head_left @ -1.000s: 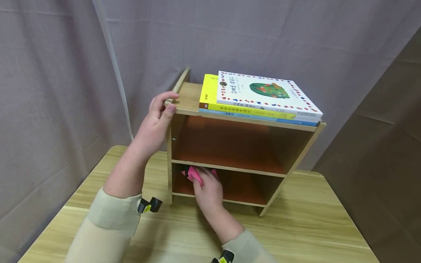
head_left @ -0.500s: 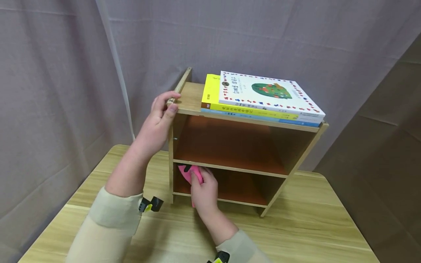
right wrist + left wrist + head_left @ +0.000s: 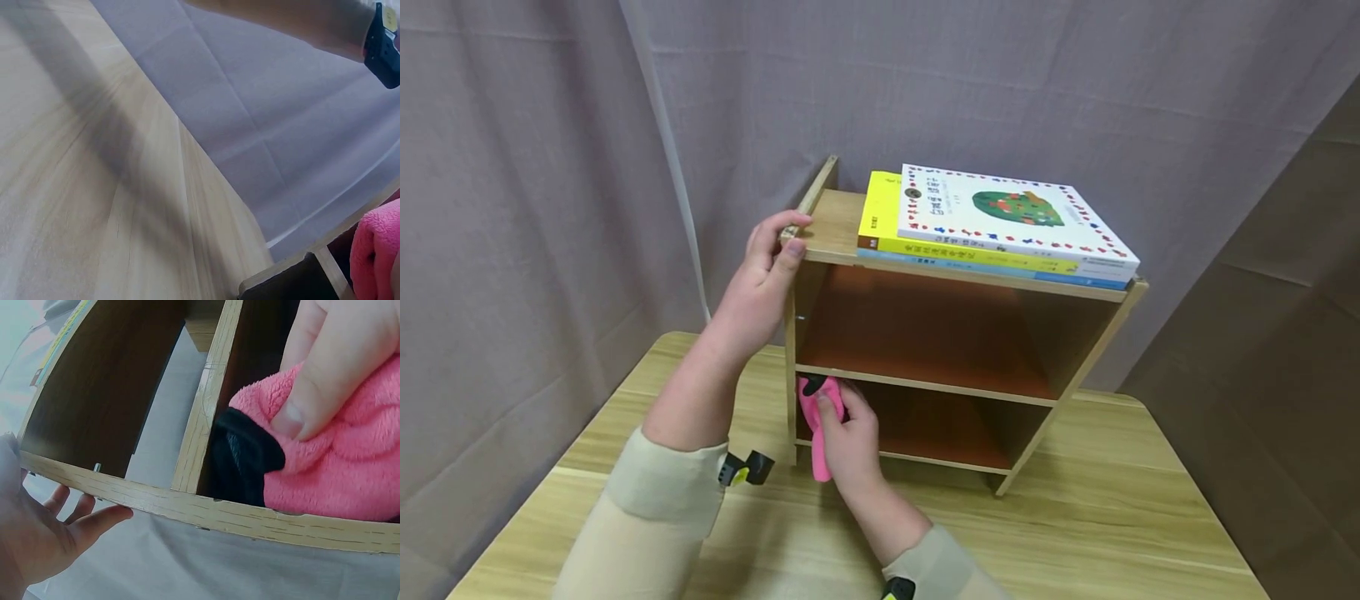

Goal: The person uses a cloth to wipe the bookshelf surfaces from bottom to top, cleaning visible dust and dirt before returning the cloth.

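Note:
My left hand [image 3: 752, 292] grips the upper left corner of a small wooden bookshelf [image 3: 925, 382], thumb on the front edge and fingers over the side panel. My right hand [image 3: 855, 442] holds a fluffy pink cleaning cloth [image 3: 820, 457] at the left end of the lowest compartment. In the left wrist view, the right thumb presses into the bunched cloth [image 3: 337, 481], and a black strip [image 3: 240, 456] on it lies against the shelf board and side panel. Part of the cloth hangs past the bottom shelf's front edge. Only a bit of the cloth [image 3: 372, 250] shows in the right wrist view.
Several books lie stacked on the bookshelf's top, a white book [image 3: 1015, 208] over a yellow one [image 3: 877, 208] and a blue one. The bookshelf stands on a wood-grain table [image 3: 1075, 533]. Grey curtains [image 3: 1000, 83] hang behind and at both sides.
My right hand has drawn the cloth leftward and toward the front of the lowest compartment, so that part now hangs over the edge. My left hand keeps its hold on the bookshelf corner.

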